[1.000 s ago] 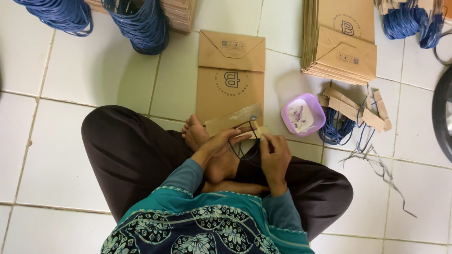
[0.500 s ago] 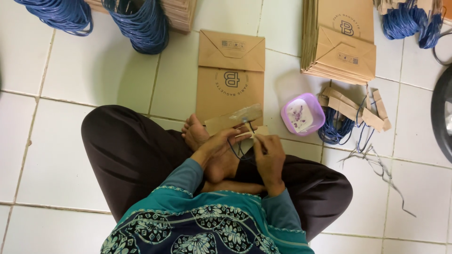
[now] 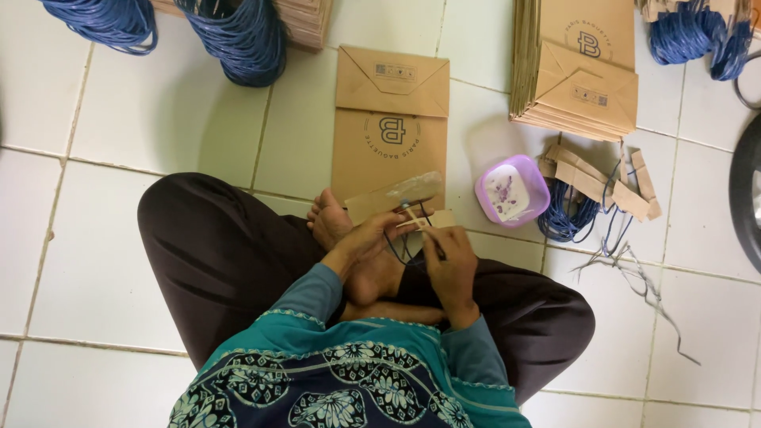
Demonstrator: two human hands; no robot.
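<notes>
Head view, looking straight down on a person seated cross-legged on a white tiled floor point(image 3: 158, 150).

Left hand point(image 3: 371, 238): fingers curled closed on the near edge of a narrow brown cardboard strip with a glossy taped face point(image 3: 394, 198), which slants up and away from the fingertips, just past a bare foot.

Right hand point(image 3: 452, 265): fingers pinched shut on a thin pale stick point(image 3: 414, 215) whose tip reaches the strip, just beyond the left fingertips. A loop of dark blue cord point(image 3: 394, 242) hangs between the two hands, touching both; which fingers pin it cannot be told.

Beyond the fingertips, partly under the strip: one flat brown paper bag with folded bottom flap and a round printed emblem point(image 3: 390, 119).

To the right of the right fingers, near: a small round lilac plastic tub of white paste point(image 3: 511, 190). Just past it: a heap of short brown card strips point(image 3: 594, 174) lying over a tangle of blue cord pieces point(image 3: 564, 218).

Farther off, right of the fingers: a stack of like brown bags point(image 3: 579, 71).

Far left of the fingers: two coils of blue cord point(image 3: 238, 36).
</notes>
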